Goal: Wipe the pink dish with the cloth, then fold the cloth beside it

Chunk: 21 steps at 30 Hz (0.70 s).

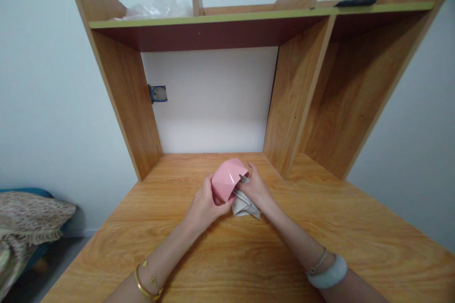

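A pink faceted bowl [227,177] is tilted on its side above the desk, its opening turned to the right. My left hand [208,203] grips the bowl from the left, thumb near the lower rim. A light grey cloth [245,204] hangs out below the bowl's opening. My right hand [253,187] is closed on this cloth at the mouth of the bowl. Its fingertips are partly hidden by the bowl's rim, and part of the cloth shows between the fingers.
The wooden desk [227,255] carries a shelf unit with upright panels [295,99]. On the upper shelf lie a clear plastic bag [159,7] and a dark flat object [356,2]. An open wall socket box [158,93] shows behind. A patterned fringed cloth [31,213] lies at far left.
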Each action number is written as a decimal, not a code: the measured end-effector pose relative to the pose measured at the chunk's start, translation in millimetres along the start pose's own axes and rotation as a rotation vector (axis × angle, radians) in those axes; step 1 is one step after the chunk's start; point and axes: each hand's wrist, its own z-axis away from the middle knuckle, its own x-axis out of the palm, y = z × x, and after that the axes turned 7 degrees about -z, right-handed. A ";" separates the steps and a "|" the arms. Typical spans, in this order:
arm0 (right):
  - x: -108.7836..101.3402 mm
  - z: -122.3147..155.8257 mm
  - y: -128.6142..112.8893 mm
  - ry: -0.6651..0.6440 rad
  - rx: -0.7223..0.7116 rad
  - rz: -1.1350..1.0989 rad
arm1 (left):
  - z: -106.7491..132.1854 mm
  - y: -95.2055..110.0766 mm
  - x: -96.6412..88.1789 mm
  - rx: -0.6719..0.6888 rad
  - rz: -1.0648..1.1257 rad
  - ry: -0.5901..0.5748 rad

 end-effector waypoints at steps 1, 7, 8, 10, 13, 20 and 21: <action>-3.6 0.4 -1.3 0.004 0.020 0.055 | 0.0 0.5 0.0 -0.005 -0.019 0.003; -18.1 5.5 -15.4 -0.010 -0.007 0.491 | 0.4 0.8 -0.6 -0.029 -0.147 0.001; -19.1 6.5 -17.3 -0.010 -0.025 0.551 | 0.8 1.4 -1.0 -0.028 -0.166 -0.008; -20.3 8.9 -20.2 -0.023 -0.081 0.650 | 1.5 2.9 -2.6 -0.027 -0.203 -0.028; -20.4 12.9 -22.9 -0.064 -0.190 0.747 | 1.5 4.1 -6.9 -0.016 -0.294 -0.041; -13.4 21.2 -26.5 -0.205 -0.357 0.730 | -3.1 -0.8 -24.8 -0.003 -0.505 -0.050; -11.8 22.2 -26.5 -0.218 -0.349 0.719 | -3.2 -1.0 -27.0 0.010 -0.528 -0.056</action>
